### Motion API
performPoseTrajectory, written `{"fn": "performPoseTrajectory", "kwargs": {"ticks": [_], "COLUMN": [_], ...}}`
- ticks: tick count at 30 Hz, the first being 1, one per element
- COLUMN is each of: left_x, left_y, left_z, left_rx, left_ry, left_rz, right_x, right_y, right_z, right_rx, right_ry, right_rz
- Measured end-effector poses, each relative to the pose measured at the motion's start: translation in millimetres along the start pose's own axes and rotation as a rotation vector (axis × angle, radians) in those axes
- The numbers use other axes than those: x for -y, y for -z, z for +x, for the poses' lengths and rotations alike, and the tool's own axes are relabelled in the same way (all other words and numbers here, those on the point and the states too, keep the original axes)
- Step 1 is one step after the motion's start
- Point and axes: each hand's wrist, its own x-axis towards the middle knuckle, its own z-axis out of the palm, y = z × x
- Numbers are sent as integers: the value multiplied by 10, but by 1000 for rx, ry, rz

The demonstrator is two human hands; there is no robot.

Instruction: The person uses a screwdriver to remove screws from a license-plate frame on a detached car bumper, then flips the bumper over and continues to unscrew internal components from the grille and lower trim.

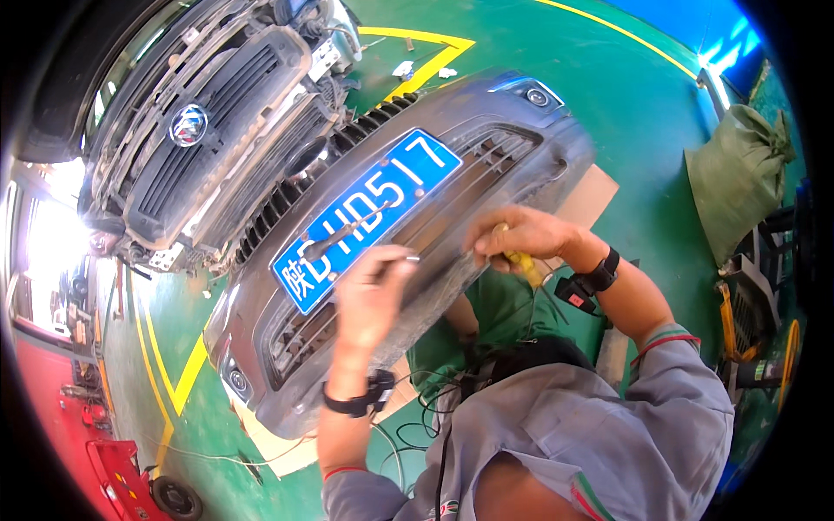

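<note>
A grey car bumper point(486, 108) lies in front of me, with a blue licence plate point(404, 187) fixed across it. Over the bumper's near edge, my left hand point(372, 291) is closed in a pinch. A small shiny metal piece point(412, 258) sticks out from its fingertips, too small to name. To the right, my right hand point(526, 236) is closed around a yellow-handled tool point(524, 267); its working end is hidden. A slim dark metal tool point(354, 227) rests across the licence plate.
Behind the bumper stands a car front point(217, 130) with its grille exposed. Cardboard point(591, 198) lies under the bumper on the green floor. A green sack point(738, 178) and car parts are at right. Red wheeled equipment point(122, 478) stands lower left. Cables point(408, 434) hang near my body.
</note>
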Motion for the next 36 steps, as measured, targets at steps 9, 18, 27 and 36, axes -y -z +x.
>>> {"fn": "performPoseTrajectory", "kwargs": {"ticks": [9, 18, 27, 36], "left_x": [51, 58, 84, 134], "left_y": [-806, -920, -937, -580], "left_z": [-91, -32, -58, -70], "left_rx": [48, 51, 49, -34], "left_ry": [-156, -30, 13, 62], "left_rz": [14, -74, -98, 134], "right_x": [-171, -285, -417, -333], "right_y": [94, 232, 296, 826], "right_z": [-186, -326, -347, -816], "right_rx": [32, 33, 32, -529], "right_ry": [-114, -45, -68, 98], "right_rz": [-164, 45, 147, 66]}}
